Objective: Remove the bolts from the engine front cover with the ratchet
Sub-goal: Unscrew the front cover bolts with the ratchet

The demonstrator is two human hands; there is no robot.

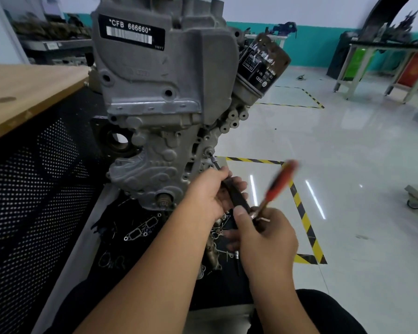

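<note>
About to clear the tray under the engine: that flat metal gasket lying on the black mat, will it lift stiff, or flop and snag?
The gasket looks thin, with open loops, so it would probably flex a little rather than droop. Likely light. It lies flat on the black mat among loose parts, so its edge may be hard to catch.

Engine front cover (155, 97): grey cast metal, upright, labelled "CFB 666660". Oil filter (263, 66): mounted at its right, tilted. Bolt (210, 153): met by a thin extension bar (216, 163) at the cover's right edge. Left hand (208, 194): curled round the bar. Right hand (263, 235): closed on the ratchet (275, 186), orange handle blurred. Gasket (143, 227): lying on the dark tray (82, 237) below.
</note>
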